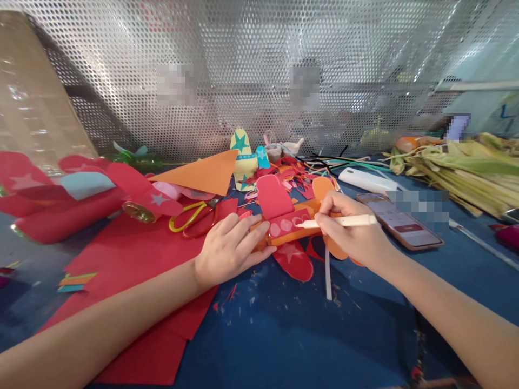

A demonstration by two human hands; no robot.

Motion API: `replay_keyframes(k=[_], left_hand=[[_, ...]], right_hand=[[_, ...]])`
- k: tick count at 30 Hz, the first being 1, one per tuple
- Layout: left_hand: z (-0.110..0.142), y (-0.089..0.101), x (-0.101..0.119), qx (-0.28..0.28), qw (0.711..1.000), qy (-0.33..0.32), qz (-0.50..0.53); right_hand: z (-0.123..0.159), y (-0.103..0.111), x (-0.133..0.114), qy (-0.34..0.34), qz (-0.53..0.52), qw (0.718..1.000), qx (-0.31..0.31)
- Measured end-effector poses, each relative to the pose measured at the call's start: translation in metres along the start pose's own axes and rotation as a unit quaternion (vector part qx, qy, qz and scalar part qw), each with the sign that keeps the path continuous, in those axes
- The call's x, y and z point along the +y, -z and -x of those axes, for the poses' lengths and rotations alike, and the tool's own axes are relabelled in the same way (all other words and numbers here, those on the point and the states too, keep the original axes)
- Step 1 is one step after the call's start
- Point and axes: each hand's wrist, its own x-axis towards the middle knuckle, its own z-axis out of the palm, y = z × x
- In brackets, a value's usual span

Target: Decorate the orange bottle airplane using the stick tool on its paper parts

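Note:
An orange paper toy plane [308, 233] with red wings lies in front of me, a red strip with pale drawn circles [287, 225] along its side. My left hand [231, 246] grips its left end, thumb below and fingers above. Between the fingertips of my right hand [352, 224] is a white marker pen [344, 221], its tip at the red strip near the last circle. A red wing with a star [294, 260] sticks out toward me, and a plain red wing [274, 195] rises behind. Part of the plane is covered by my hands.
Red paper sheets [138, 259] lie at left under scissors [188, 217]. Beyond are a red paper plane [81, 210], an orange paper piece [203, 172], a yellow plane [242, 156] and paper scraps [290, 173]. A phone [399, 221], white tool [367, 181] and dried husks [466, 167] are right.

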Motion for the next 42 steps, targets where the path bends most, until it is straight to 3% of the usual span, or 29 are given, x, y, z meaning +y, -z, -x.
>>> replay_keyframes(k=[42], left_hand=[[-0.0004,0.0003,0.0001,0.002,1.000,-0.005,0.001]], right_hand=[[-0.0010,0.0023,0.0014,0.007,0.017,1.000,0.022]])
